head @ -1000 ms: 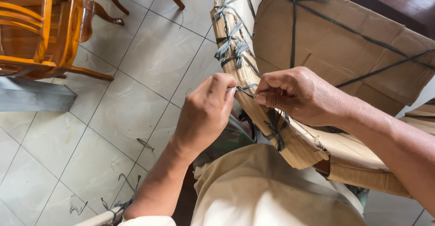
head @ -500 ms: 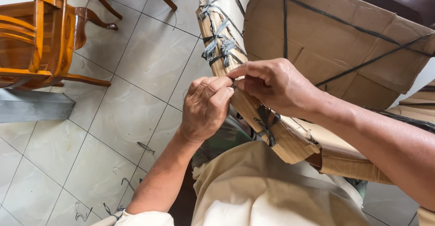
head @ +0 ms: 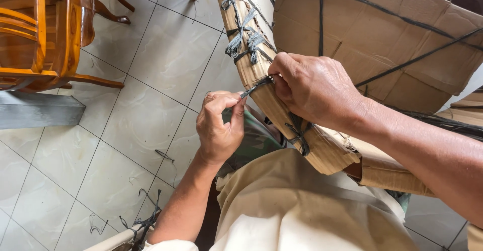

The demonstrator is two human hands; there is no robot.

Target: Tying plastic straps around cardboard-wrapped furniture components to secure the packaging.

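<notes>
Tightly Pulled String on a Wrapped Chair Leg

Both hands are closed on one grey string (head: pixel 255 85): the left hand (head: pixel 219 128) pinches its free end, the right hand (head: pixel 314 87) grips it against the cardboard-wrapped leg (head: pixel 274 100). Slipping or snapping could be caused by a sharp tug, and the cardboard could be torn. Older knots (head: pixel 246 42) crowd the leg above; a wooden chair (head: pixel 45 34) stands well apart, and string scraps (head: pixel 143 221) are scattered on the tiled floor (head: pixel 151 70).

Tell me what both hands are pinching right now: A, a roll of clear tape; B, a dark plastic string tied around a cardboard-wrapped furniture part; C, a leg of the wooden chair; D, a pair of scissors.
B: the left hand and right hand each pinch the dark string stretched between them at the edge of the cardboard-wrapped part.
</notes>
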